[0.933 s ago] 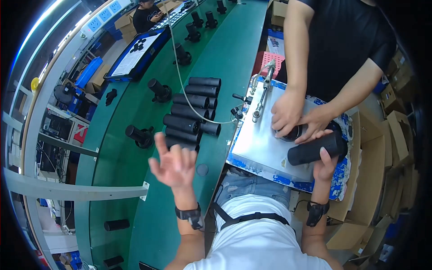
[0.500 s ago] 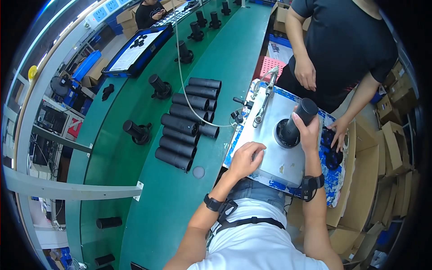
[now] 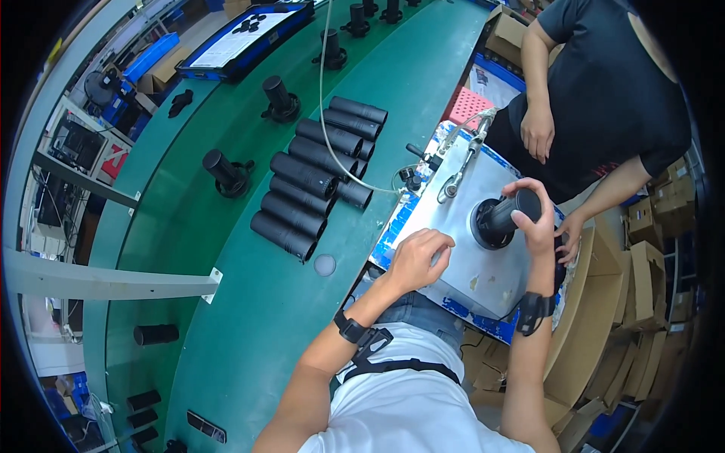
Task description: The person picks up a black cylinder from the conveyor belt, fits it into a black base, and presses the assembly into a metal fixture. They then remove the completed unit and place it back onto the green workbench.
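Note:
My right hand (image 3: 533, 219) grips the top of a black cylinder (image 3: 504, 214) that stands in a round black socket (image 3: 487, 229) on a flat metal plate (image 3: 483, 264). My left hand (image 3: 419, 259) rests on the plate's near left part, fingers curled, holding nothing. A row of black tubes (image 3: 306, 177) lies on the green bench (image 3: 249, 302) to the left of the plate. A metal lever tool (image 3: 464, 162) sits at the plate's far edge.
A person in a black shirt (image 3: 604, 98) stands across the plate, one hand (image 3: 538, 130) at the waist, the other (image 3: 570, 226) by the plate's right edge. Black stands with cylinders (image 3: 225, 172) dot the bench. Cardboard boxes (image 3: 642, 249) stack at right. A cable (image 3: 325, 113) crosses the tubes.
My right hand stood the black cylinder upright into the socket and pressed it lower. My left hand dropped from the air onto the plate. The other person's hands left the socket.

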`<state>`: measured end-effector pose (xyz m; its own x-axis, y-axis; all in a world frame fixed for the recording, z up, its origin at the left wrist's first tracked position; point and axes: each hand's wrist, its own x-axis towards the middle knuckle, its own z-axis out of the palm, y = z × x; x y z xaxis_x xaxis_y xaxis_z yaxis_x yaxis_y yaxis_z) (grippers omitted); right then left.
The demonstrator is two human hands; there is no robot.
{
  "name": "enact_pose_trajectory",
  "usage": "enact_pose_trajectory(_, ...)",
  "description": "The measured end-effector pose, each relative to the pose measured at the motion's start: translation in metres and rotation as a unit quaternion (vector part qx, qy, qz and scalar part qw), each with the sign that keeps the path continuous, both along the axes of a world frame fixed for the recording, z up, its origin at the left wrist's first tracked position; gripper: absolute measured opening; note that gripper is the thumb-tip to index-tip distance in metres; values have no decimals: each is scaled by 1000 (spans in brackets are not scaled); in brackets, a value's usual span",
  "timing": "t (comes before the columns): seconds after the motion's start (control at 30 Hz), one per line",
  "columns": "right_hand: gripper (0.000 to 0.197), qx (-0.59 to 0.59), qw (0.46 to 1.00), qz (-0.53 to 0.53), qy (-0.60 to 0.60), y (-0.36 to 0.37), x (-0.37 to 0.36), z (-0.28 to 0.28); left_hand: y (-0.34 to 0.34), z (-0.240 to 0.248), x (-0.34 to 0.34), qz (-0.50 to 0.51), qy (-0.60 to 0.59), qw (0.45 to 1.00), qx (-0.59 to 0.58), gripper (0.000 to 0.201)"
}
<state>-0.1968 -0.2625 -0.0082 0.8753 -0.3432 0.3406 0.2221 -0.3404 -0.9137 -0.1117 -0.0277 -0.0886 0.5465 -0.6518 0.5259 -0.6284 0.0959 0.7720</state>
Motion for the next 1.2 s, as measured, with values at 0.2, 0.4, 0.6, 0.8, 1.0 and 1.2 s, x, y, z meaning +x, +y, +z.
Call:
enact_pose_trajectory(0.2, 36, 27, 965, -229, -122, 26, 6, -51, -3, 0, -2, 14, -2, 1000, -10, 9)
enact_pose_trajectory(0.4, 30, -53, 933, -338, -111, 37, 13, -35, -4, -3, -3, 29, 3, 1000, -11, 10)
enact_pose_trajectory(0.6, 26, 35, 985, -169, -7, 14, 6, -31, -4, 2, 0, 10, 11, 1000, 6, 10)
enact_pose_trajectory(0.8, 35, -29, 987, -140, -71, 24, 8, -39, -8, 1, -3, 45, -4, 999, -3, 9)
enact_pose_trajectory(1.0, 39, 37, 998, -29, -41, 9, 1, -41, -8, -1, -1, 30, -9, 999, -11, 10)
enact_pose_trajectory(1.2, 34, -73, 970, -218, -83, 33, 6, -49, -8, 3, -4, 41, -6, 999, 19, 10)
